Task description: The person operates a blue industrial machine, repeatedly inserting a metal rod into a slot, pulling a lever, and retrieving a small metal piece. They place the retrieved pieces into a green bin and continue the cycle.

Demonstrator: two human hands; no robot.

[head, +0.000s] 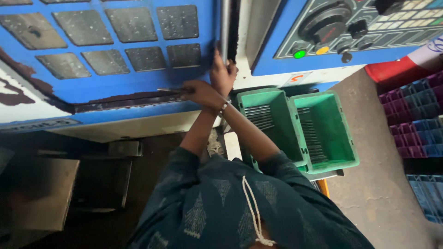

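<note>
My arms are crossed in front of a blue machine door (115, 85) with several grimy window panes. My left hand (223, 74) reaches up and closes around the lower end of the door's vertical metal handle bar (225, 23). My right hand (201, 93), with a bead bracelet at the wrist, holds a thin dark metal rod (171, 90). The rod points left along the door's lower edge. Both hands are close together at the door's right edge.
Two green plastic bins (344, 133) with rows of thin metal rods stand right of my arms. A control panel (350, 27) with a black knob and green and yellow buttons lies above them. Purple and blue crates (417, 115) are stacked at the right. Dark metal parts lie at the lower left.
</note>
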